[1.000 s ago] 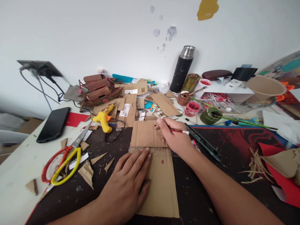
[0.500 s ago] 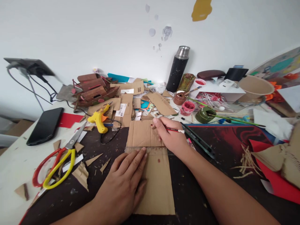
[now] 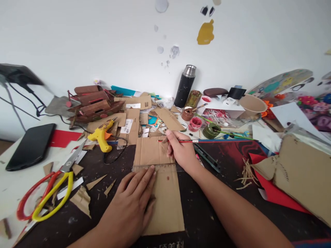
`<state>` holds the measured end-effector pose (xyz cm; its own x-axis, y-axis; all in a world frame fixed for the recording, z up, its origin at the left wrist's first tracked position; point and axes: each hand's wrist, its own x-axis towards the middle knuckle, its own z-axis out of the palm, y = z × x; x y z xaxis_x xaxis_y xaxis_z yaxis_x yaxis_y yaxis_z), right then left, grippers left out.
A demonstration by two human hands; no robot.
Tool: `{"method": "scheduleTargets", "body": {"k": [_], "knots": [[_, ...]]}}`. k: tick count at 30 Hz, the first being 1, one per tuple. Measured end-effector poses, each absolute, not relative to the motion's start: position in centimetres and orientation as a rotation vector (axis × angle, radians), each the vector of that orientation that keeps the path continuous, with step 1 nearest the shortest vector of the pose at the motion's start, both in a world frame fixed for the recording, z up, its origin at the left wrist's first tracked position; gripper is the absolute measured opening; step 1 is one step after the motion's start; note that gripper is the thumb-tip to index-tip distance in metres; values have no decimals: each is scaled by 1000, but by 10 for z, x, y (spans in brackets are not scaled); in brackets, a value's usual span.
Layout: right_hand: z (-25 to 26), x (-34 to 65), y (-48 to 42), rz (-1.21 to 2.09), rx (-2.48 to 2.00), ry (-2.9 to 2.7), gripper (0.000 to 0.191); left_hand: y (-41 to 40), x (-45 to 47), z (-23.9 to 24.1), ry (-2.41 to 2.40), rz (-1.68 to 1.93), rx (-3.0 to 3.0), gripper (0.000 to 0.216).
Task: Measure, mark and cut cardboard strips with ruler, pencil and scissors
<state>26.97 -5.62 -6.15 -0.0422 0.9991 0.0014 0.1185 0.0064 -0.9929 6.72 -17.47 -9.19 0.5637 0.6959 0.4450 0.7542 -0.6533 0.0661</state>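
Observation:
A rectangular piece of brown cardboard [image 3: 168, 206] lies on the dark mat in front of me. Across it runs a thin clear strip [image 3: 165, 166] that looks like a transparent ruler. My left hand [image 3: 131, 196] rests flat on the cardboard, its fingers stretched out and the fingertips on the strip's lower edge. Above the strip, my right hand [image 3: 181, 150] holds a red and black pencil [image 3: 184, 141] between thumb and fingers, nearly level, with its point to the left over the cardboard's upper part. Whether the point touches the cardboard I cannot tell.
Scissors [image 3: 51, 193], cardboard scraps [image 3: 82, 201] and a yellow glue gun [image 3: 101, 136] lie at left, near a phone [image 3: 31, 146]. Behind are a brown model boat [image 3: 95, 105], a black thermos [image 3: 184, 88] and open paint jars [image 3: 195, 124]. A green cutter [image 3: 208, 158] lies right of my hand.
My view has turned a little to the right, so the scene has shifted left. The pencil in my right hand has swung flatter, its point farther left. My left hand stays on the cardboard.

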Motion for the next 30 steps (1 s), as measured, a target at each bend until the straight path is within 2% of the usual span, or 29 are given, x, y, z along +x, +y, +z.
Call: {"method": "scheduleTargets", "body": {"k": [5,11,30], "knots": [[-50,273,-79,1270,-1276,-1338,62,-174,68,-91,-1253,-703,-2655,44],[-65,284,-103,1224,-1268,-1310,64,-176,67,-92,-1300,-690,-2690,48],[-79,292,-109,1210,-1312,-1408,64,-178,67,-95,-1381,-712,-2762,54]]}}
